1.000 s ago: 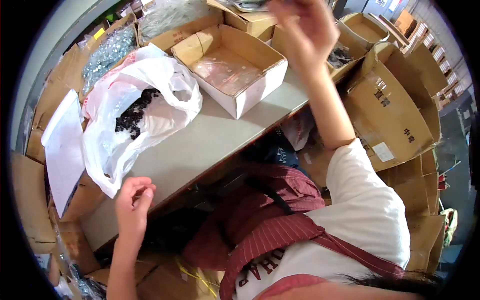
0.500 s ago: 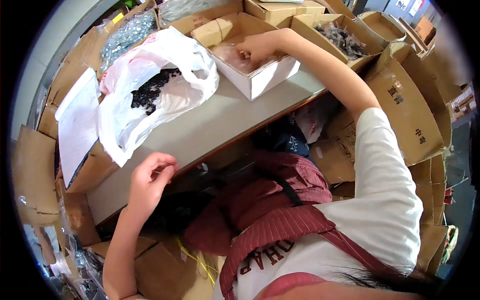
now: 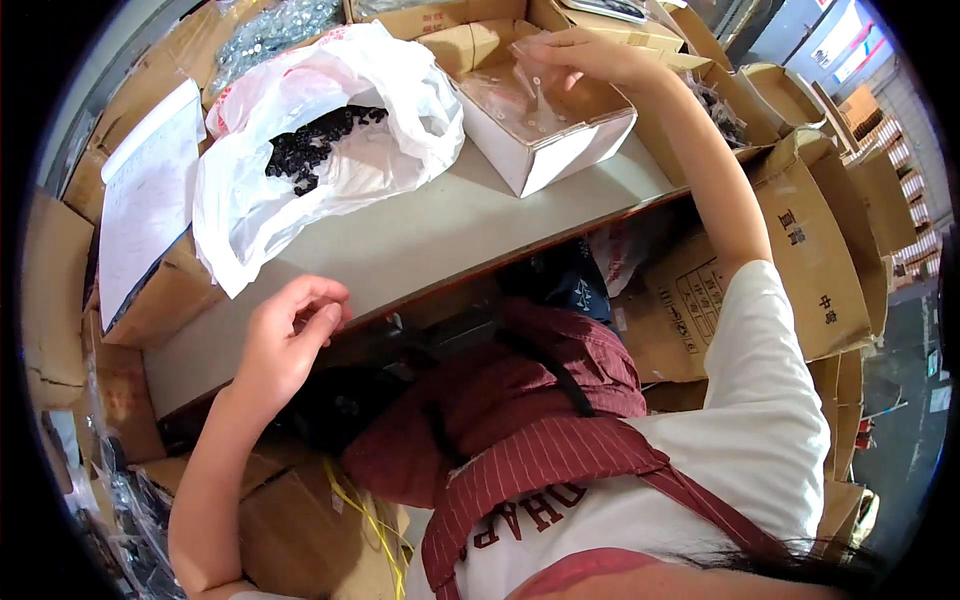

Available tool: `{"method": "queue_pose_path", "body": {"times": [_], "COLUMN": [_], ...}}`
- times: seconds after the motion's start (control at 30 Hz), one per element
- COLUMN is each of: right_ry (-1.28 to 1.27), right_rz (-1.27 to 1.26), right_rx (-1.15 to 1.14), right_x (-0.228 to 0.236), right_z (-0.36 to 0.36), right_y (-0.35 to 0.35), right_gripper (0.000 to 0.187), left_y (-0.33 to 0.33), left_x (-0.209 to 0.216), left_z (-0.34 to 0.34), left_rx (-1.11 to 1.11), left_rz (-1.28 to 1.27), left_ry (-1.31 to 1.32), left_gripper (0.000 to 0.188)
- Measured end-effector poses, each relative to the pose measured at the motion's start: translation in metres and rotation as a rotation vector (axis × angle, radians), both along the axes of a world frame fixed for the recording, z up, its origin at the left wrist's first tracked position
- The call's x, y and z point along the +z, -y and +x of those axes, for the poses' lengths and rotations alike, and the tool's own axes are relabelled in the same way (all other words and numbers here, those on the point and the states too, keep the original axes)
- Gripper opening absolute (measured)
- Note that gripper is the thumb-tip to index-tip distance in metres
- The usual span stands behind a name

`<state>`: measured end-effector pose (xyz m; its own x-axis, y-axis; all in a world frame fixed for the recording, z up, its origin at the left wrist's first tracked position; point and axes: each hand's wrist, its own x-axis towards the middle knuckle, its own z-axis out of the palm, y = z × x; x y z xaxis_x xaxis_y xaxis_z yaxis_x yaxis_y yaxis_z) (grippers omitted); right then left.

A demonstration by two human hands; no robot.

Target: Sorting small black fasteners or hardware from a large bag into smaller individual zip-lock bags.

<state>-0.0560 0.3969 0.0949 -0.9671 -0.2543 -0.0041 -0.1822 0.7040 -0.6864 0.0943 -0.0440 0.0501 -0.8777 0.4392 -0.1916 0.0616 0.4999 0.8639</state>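
Note:
My right hand (image 3: 585,58) is over the far side of a white-sided cardboard box (image 3: 575,150), its fingers closed on a small clear plastic bag (image 3: 540,85). Other clear bags with small pale pieces (image 3: 500,98) lie in the box beneath it. At the front edge of the table, my left hand (image 3: 292,335) hangs with curled fingers, the thumb close to them; nothing shows in it. Beyond it lies an open white plastic bag (image 3: 385,175) with many small black parts (image 3: 310,150) inside.
Left of the white bag, a paper sheet (image 3: 150,205) rests on a cardboard box. More boxes line the back of the grey table (image 3: 420,225), one with shiny clear packets (image 3: 275,40). A large carton (image 3: 770,280) stands beside my right arm.
My right hand has risen from inside the box toward its far edge, with a clear bag now in its fingers. My left hand stays curled near the table edge. The view has shifted slightly.

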Motion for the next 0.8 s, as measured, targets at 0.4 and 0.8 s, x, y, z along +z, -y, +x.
{"method": "queue_pose_path", "body": {"times": [0.4,0.8], "right_ry": [-0.466,0.034], "right_rz": [-0.202,-0.374], "right_rx": [0.016,0.562], "right_x": [-0.005,0.002], "right_z": [0.027,0.124], "right_y": [0.065,0.18], "right_gripper": [0.027,0.039], "left_y": [-0.005,-0.027], "left_x": [0.0,0.034], "left_z": [0.002,0.017], "left_rx": [-0.033,0.149], "left_rz": [0.056,0.381], "left_ry": [-0.077,0.058], "left_gripper": [0.015,0.035]}}
